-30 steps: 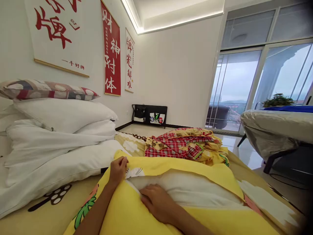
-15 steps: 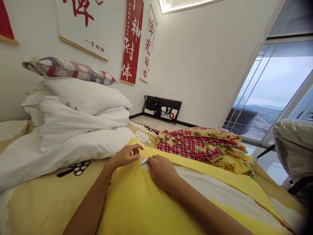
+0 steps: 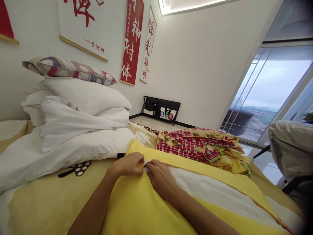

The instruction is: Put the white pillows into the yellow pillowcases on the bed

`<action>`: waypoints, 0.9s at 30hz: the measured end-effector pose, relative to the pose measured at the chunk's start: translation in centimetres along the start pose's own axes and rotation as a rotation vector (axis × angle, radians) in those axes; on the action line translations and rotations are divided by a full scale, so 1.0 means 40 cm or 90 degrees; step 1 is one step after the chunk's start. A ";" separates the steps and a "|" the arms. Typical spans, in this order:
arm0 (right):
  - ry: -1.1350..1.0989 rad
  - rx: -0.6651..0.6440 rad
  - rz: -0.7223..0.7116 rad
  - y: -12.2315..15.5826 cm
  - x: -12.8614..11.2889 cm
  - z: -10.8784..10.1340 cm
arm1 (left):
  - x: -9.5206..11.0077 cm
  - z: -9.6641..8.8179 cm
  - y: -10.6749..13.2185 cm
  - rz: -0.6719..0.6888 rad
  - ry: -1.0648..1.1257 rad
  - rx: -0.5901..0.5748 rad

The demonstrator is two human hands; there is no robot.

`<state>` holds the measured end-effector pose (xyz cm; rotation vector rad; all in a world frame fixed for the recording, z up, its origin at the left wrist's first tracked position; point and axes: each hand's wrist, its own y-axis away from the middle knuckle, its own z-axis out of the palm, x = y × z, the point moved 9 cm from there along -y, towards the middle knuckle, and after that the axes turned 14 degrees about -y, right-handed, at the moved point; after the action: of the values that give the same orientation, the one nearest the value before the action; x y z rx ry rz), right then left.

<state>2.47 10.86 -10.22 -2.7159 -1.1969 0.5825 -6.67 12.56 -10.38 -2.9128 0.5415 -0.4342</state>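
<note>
A yellow fabric cover (image 3: pixel 137 205) lies in front of me, with white padding (image 3: pixel 200 181) showing through its long opening. My left hand (image 3: pixel 132 164) is closed on the cover at the near-left end of that opening, fingers curled and pinching the cloth. Right beside it, my right hand (image 3: pixel 161 178) has bent fingers pressed on the opening's edge, gripping the cloth. A small white tag (image 3: pixel 145 162) with dark marks peeks out between the two hands. The fingertips of both hands are partly hidden.
White pillows (image 3: pixel 85 101) are stacked at the left, topped by a patterned cushion (image 3: pixel 73 70). A red plaid cloth (image 3: pixel 190 147) lies crumpled beyond the cover on the bed. At the right stands a covered chair (image 3: pixel 290 147); a black rack (image 3: pixel 160 109) is by the far wall.
My left hand has come down and right, going from raised with loose fingers to closed on the cover by the tag. My right hand stays near the same spot.
</note>
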 end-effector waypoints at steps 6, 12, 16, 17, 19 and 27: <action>0.055 -0.105 0.064 -0.070 0.019 -0.008 | 0.005 -0.002 -0.001 0.011 0.036 -0.015; 0.078 -0.110 0.045 -0.054 0.037 0.073 | -0.005 0.025 -0.009 0.041 0.073 -0.053; 0.087 -0.056 0.053 -0.033 0.036 0.093 | -0.017 0.026 -0.006 0.038 0.070 -0.063; 0.088 -0.041 0.053 -0.031 0.032 0.090 | -0.019 0.022 -0.003 0.039 0.067 -0.064; 0.089 -0.014 0.058 -0.027 0.026 0.076 | -0.019 0.010 0.005 0.041 0.059 -0.062; 0.098 0.039 0.027 -0.035 0.009 0.002 | 0.007 -0.028 0.031 0.068 0.034 -0.017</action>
<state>1.70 12.08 -10.03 -2.6842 -1.0687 0.4004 -7.17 11.22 -9.48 -2.8869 0.7126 -0.4944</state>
